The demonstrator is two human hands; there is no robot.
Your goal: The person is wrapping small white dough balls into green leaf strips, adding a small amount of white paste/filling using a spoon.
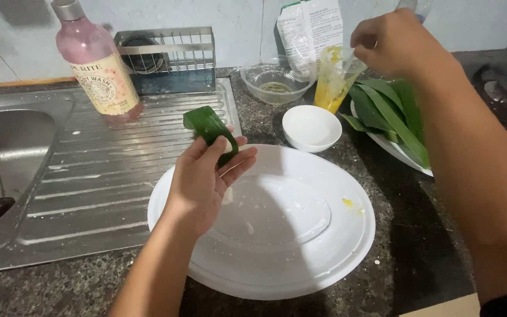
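My left hand (203, 176) hovers over the left rim of a large white plate (300, 235) and holds a folded green leaf (209, 129) between thumb and fingers. My right hand (391, 41) is raised at the back right, its fingers closed on something thin at the mouth of a clear plastic cup (334, 79) with yellow filling in it; what it pinches is too small to tell. The cup stands tilted beside a small white bowl (311, 127).
A plate of long green leaves (391, 114) lies at the right. A glass bowl (276, 82), a paper packet (309, 26), a pink bottle (98, 64) and a metal rack (168, 56) stand at the back. The steel sink (7, 158) and drainboard are at left.
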